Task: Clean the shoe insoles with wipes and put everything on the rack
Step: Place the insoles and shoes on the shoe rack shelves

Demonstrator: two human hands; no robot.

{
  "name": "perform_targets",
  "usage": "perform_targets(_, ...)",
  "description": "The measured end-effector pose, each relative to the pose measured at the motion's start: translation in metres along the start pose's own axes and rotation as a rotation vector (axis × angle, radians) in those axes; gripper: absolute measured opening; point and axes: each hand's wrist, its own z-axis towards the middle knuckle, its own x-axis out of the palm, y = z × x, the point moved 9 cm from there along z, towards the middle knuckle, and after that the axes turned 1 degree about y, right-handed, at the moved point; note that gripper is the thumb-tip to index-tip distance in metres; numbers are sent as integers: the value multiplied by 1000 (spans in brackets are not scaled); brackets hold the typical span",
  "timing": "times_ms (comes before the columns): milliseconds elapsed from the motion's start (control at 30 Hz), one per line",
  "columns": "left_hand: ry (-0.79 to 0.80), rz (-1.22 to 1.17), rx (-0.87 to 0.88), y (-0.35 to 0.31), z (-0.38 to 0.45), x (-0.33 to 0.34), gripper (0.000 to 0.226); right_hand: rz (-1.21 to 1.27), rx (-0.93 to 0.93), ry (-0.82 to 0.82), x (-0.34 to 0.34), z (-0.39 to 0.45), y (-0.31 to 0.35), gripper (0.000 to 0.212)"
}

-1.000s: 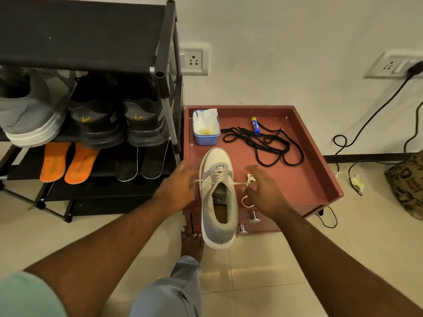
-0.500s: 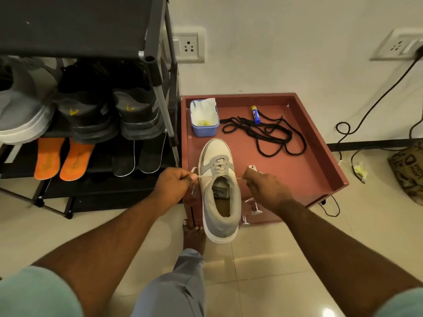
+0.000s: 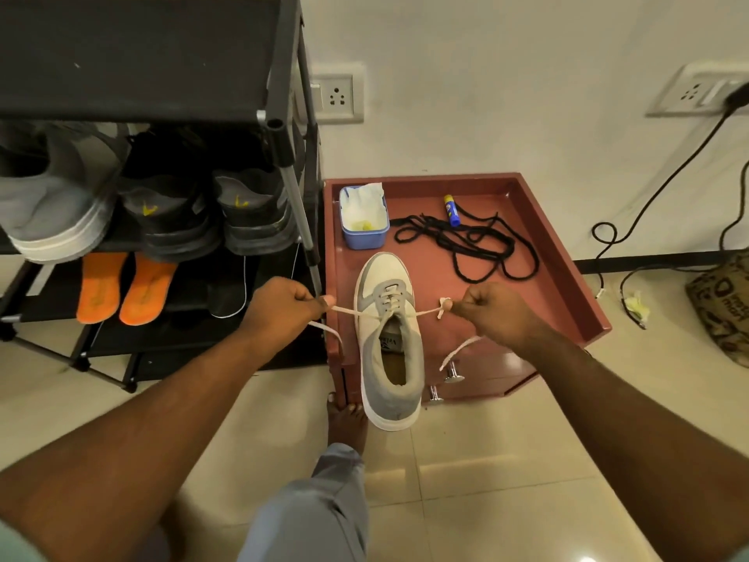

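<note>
Grey shoe between both hands

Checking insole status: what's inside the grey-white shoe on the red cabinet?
Inside the grey-white shoe: a tan insole with a white printed label at its front. Everything forward of that is hidden under the tongue and laces.
</note>
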Motion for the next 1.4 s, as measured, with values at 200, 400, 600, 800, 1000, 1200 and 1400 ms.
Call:
perform_targets(200,-90,337,84,-45,-29,-34,17,-82,4,-130,-26,-14,36,11)
perform_targets(400,-6,415,206,-51,-61,39,19,-302,-192,-103,46,-50,74,18)
perform_targets(600,43,141,13,-27,-51,71,29,-729,-41,-56,90,-44,59,34)
perform_targets(800,106,-5,48,-7,-37,81,25,-1039,-257,-6,109,-25,71,32)
perform_targets(1000,51,-187,-9,9,-30,75,22,-885,-530,-169,94,-36,86,12)
perform_targets(1200,2,-55,88,-13,-31,72,15,-351,-507,-148,72,-39,69,19)
perform_targets(1400,31,503,386,-55,-40,92,47,93,-203,-102,60,-22,45,13)
